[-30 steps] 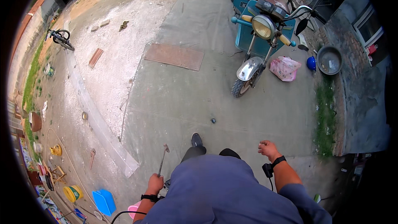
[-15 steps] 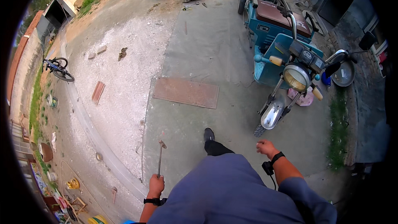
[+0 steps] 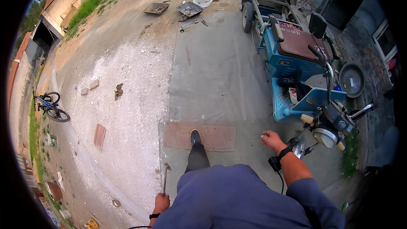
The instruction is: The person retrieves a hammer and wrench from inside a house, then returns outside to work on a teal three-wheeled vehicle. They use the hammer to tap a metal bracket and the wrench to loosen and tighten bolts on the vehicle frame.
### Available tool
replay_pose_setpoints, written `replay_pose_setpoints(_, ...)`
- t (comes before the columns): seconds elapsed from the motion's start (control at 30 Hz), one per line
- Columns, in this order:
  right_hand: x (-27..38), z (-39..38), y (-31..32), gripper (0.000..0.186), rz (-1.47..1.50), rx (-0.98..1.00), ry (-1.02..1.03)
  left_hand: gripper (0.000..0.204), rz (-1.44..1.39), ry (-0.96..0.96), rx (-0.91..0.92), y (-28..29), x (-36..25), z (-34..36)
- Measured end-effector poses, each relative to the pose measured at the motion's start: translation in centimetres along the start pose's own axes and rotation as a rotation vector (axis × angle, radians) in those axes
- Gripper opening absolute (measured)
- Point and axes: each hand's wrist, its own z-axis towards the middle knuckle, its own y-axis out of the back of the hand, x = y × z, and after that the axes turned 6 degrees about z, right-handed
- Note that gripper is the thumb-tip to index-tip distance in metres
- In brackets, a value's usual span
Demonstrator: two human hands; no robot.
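My left hand (image 3: pixel 161 203) is wrapped around the handle of a hammer (image 3: pixel 165 177). The hammer's head points away from me, over the edge between white gravel and grey paving. Out in front on the right, my right hand (image 3: pixel 274 141) hangs in the air with its fingers curled together. Whatever lies between those fingers, if anything, is too small to make out. It is nearest to the front end of a blue cargo tricycle (image 3: pixel 296 65). One foot in a dark shoe (image 3: pixel 195 137) is on a flat reddish-brown board (image 3: pixel 220 138) lying on the paving.
Far ahead lie two shallow metal trays (image 3: pixel 189 9) (image 3: pixel 156 8), a white basin (image 3: pixel 202 1) and several loose tools (image 3: pixel 189 26). White gravel (image 3: pixel 135 80) spreads to the left, with bricks (image 3: pixel 94 84) and a reddish slab (image 3: pixel 99 136) on it. A bicycle (image 3: pixel 53 107) lies farther left.
I have stepped forward: the board is now under my foot, and the tricycle's front has come closer on my right. The hammer stays in my left hand.
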Motion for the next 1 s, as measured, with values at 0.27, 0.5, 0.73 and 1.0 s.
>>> replay_pose_setpoints(0.27, 8.5, 5.0, -4.0, 0.049, 0.179, -0.124, -0.187, 0.032, 0.110, -0.188, -0.049, 16.9, -16.3, 23.9)
replay_pose_setpoints(0.5, 17.6, 14.0, -4.7, 0.051, 0.305, -0.158, -0.284, 0.032, 0.264, -0.348, -0.082, 26.2, -36.2, 36.5)
replay_pose_setpoints(0.73, 23.8, 31.2, -1.6, 0.043, 0.427, -0.161, -0.289, 0.035, 0.383, -0.388, -0.021, 29.5, -52.9, 45.9)
replay_pose_setpoints(1.0, 36.3, 41.9, 3.8, 0.048, 0.526, -0.316, -0.131, 0.034, 0.538, -0.607, 0.006, 34.0, -76.3, 56.3)
